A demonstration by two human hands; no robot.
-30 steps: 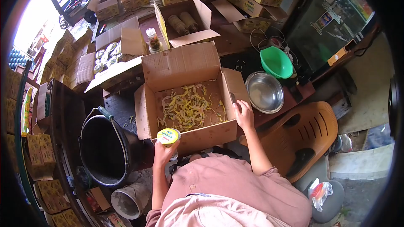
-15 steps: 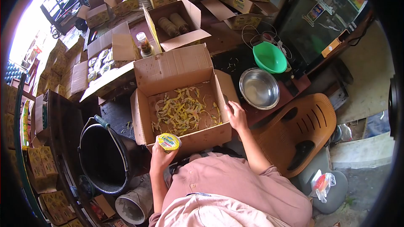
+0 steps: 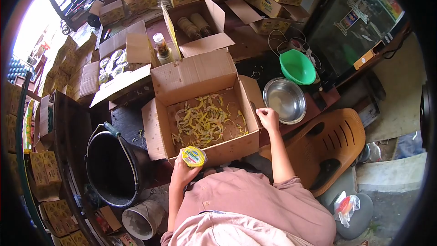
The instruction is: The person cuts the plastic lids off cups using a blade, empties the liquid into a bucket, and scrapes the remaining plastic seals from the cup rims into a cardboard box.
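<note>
My left hand (image 3: 183, 171) is wrapped round a cup with a yellow-green lemon-labelled lid (image 3: 194, 156), held at the near left corner of an open cardboard box (image 3: 214, 148). Yellow-green strips (image 3: 205, 120) lie loosely over the box floor. At the box's right side is my right hand (image 3: 267, 118), fingers curled together beside the right flap (image 3: 250, 98); whether anything small is between them is hidden. A steel bowl (image 3: 284, 100) stands just beyond that hand.
Behind the box are a green basin (image 3: 297, 67), a jar (image 3: 162, 48), a box of lidded cups (image 3: 114, 66) and another open carton (image 3: 193, 48). A black bucket (image 3: 111, 168) stands left, with a grey pail (image 3: 143, 218) below it. An orange chair (image 3: 337, 136) stands right.
The cup has tilted, its lid turning more toward the camera. My right hand's fingers, spread on the box's right edge before, have curled together.
</note>
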